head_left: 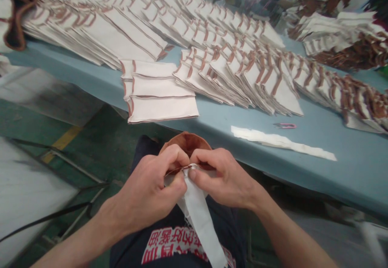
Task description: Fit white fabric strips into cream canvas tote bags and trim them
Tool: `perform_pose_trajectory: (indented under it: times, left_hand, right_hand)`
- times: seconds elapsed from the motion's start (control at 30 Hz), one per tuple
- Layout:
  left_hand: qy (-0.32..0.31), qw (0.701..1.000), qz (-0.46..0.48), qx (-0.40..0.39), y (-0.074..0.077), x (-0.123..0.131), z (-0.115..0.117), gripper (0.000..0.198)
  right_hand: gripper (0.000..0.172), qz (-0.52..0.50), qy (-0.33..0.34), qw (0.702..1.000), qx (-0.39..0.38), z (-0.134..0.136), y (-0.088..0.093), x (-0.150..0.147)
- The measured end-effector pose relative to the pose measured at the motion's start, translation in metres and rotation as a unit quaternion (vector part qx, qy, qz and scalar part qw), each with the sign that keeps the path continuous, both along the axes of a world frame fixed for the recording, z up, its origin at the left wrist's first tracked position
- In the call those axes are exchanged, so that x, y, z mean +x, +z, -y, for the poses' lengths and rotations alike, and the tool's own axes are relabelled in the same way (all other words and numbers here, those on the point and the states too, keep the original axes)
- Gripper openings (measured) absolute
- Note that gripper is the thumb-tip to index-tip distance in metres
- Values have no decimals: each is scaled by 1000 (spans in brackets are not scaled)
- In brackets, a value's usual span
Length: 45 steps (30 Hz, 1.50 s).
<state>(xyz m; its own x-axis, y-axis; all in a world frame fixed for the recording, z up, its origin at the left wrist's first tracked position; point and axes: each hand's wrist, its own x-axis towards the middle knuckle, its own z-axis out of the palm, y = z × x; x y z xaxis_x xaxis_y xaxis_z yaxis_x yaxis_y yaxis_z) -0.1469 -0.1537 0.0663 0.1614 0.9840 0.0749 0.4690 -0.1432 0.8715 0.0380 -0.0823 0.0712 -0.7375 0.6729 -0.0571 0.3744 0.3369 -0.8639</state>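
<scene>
Close in front of my body, both hands pinch the edge of a brown and white fabric piece (pixel 186 139). My left hand (pixel 160 179) grips its seam from the left, thumb and fingers pressed together. My right hand (pixel 222 175) pinches the same edge just to the right, thumb on top. Between the thumbs a white fabric strip (pixel 201 219) hangs down over the dark apron with red lettering (pixel 172 239). Loose threads show along the strip. The fingers hide part of the seam.
A blue-covered table (pixel 218 128) carries several rows of overlapping white pieces with brown edging (pixel 163 108). Pink-handled thread snips (pixel 285 125) and a loose white strip (pixel 281 142) lie near its front edge. Brown and white fabric (pixel 342 41) is heaped at the far right.
</scene>
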Motion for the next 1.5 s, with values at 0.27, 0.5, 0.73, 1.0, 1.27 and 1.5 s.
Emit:
perform_pose_trajectory:
  times: [0.27,0.5,0.73,1.0,1.27,1.5]
  left_hand:
    - [-36,984,-85,155,-20,-7,5,20]
    - [-129,964,-58,226,-36,-19,1,32]
    - [-130,940,-116,294,-42,-15,-1,25]
    - [-97,935,-91,330,-41,-7,3,27]
    - [-30,982,8,187,-25,-5,6,16]
    - [-130,967,-85,203,-19,-7,-6,37]
  right_hand:
    - [21,-97,-68,968,-223,13,-14,-9]
    - [17,-111,-63,931,-341,19,-13,-6]
    - [22,-111,-91,907,-396,18,-30,-4]
    - [13,-86,-72,901,-420,17,-20,-3]
    - [12,-29,-35,988,-149,15,12,8]
    - [11,-32,-24,997,-62,18,14,13]
